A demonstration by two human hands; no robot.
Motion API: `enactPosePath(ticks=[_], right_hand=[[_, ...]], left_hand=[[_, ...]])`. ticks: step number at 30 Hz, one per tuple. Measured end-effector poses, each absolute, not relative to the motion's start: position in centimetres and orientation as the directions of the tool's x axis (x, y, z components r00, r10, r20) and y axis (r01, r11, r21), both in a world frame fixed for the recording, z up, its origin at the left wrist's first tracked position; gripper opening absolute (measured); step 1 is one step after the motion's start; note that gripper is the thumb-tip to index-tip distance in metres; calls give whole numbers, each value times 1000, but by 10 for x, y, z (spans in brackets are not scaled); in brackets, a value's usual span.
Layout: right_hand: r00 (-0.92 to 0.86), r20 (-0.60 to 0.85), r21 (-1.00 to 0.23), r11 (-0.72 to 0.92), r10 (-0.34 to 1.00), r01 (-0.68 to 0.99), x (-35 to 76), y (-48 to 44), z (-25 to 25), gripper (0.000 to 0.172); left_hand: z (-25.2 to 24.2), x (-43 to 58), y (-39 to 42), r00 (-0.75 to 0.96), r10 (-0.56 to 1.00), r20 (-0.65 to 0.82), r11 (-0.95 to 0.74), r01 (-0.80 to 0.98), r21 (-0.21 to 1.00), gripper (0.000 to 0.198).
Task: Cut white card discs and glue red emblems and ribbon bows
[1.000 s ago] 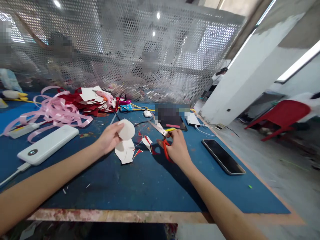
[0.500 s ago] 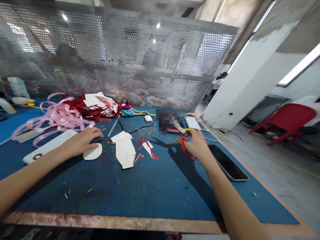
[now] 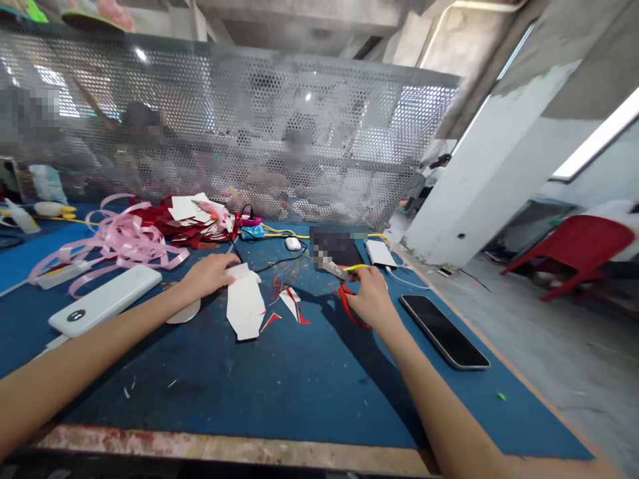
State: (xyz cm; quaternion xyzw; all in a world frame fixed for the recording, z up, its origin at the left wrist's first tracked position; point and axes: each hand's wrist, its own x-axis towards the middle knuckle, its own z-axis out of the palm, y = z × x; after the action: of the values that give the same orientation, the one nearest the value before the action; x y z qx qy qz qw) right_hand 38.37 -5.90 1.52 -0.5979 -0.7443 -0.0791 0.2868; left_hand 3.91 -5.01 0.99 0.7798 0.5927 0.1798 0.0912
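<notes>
Two bare hands on a blue-topped table [image 3: 279, 399] here, and going by the bits lying around, some cutting is already done. I'll use the white card [image 3: 244, 306] as the landmark.

Nearest, well on the near side of the card and off to its left, there are a few thin white slivers [image 3: 128, 391]. A phone [image 3: 444, 331] lies well to the card's right, face up. Just left of the card is a rounded white piece [image 3: 186, 314], partly hidden under the left forearm; it lies loose, so I'd call that one finished.

The card itself lies flat, with an uneven outline and what look like slits on its right side, so probably only part cut. The left hand [image 3: 210, 274] is at its upper left edge, fingertips seemingly touching; can't tell if they're pinching it. Red and white scraps [image 3: 290, 305] sit just to its right.

Further right of the card, the right hand [image 3: 368, 296] has its fingers wrapped around the handles of the scissors [image 3: 339, 271], blades apart from the card. Blade tips are too blurred to read.

Beyond the card, to the left, there's a heap of pink ribbon [image 3: 127, 243] and a pile of red and white cards [image 3: 200, 216], so plenty of card stock is left.
</notes>
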Motion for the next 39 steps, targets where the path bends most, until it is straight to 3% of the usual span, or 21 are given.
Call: enactPosePath(ticks=[3, 5, 8, 11, 18, 23, 25, 27, 31, 36, 39], right_hand=[[-88, 542, -243, 256, 836, 936, 387, -59, 19, 24], [-78, 552, -260, 261, 830, 930, 389, -58, 20, 24], [-90, 562, -294, 300, 822, 908, 389, -58, 21, 26], [-88, 569, -324, 320, 818, 890, 389, -58, 19, 28], [-116, 586, -304, 349, 802, 886, 388, -58, 16, 27], [-133, 577, -287, 353, 806, 890, 384, -57, 14, 24], [-149, 555, -273, 349, 818, 897, 383, -57, 12, 23], [-167, 538, -251, 346, 826, 904, 383, -57, 9, 23], [-195, 529, -214, 353, 826, 911, 383, -57, 5, 25], [-223, 545, -221, 395, 808, 891, 383, -56, 2, 23], [-215, 553, -246, 405, 805, 881, 382, -54, 2, 26]], left_hand=[[22, 42, -51, 158, 957, 243, -234, 916, 325, 24], [28, 52, -49, 157, 962, 225, -248, 849, 466, 22], [27, 76, -46, 204, 976, 78, -191, 624, 758, 29], [17, 100, -46, 279, 959, 43, -192, 532, 825, 31], [7, 88, -47, 289, 922, 257, -386, 694, 608, 29], [6, 61, -45, 284, 942, 176, -331, 714, 617, 71], [9, 56, -45, 278, 954, 110, -287, 749, 597, 78], [17, 51, -46, 281, 959, 27, -245, 785, 569, 65], [45, 35, -56, 308, 947, -88, -214, 814, 540, 20], [103, 9, -82, 219, 971, -101, -162, 903, 397, 16], [135, 0, -93, 189, 982, -25, -173, 936, 307, 15]])
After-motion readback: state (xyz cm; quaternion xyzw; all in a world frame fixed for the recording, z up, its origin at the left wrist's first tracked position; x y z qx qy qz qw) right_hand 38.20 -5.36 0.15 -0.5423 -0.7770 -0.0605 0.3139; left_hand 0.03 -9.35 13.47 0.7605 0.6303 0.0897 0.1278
